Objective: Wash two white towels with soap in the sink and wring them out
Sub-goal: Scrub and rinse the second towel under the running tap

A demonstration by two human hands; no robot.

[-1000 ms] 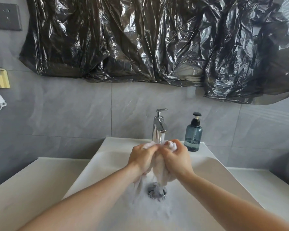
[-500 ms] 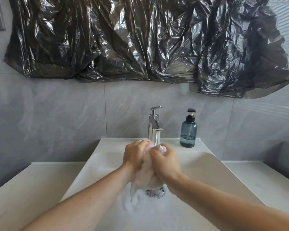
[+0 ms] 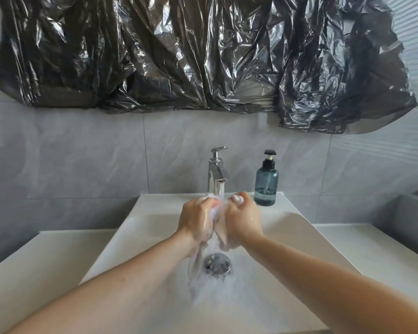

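Both hands are up over the white sink, right under the chrome faucet, and I can see a thin stream of water running from the spout. The left hand has its fingers curled tight round a bunched white towel; the right hand grips the same soapy wad from the other side, knuckles toward me. A wet tail of cloth hangs from the left fist down toward the round metal drain (I can't tell whether that is one towel or two). Foam lies on the basin floor around and in front of the drain. A blue pump soap bottle stands upright on the sink's back ledge, just right of the faucet. Crinkled black plastic sheeting covers the wall above.
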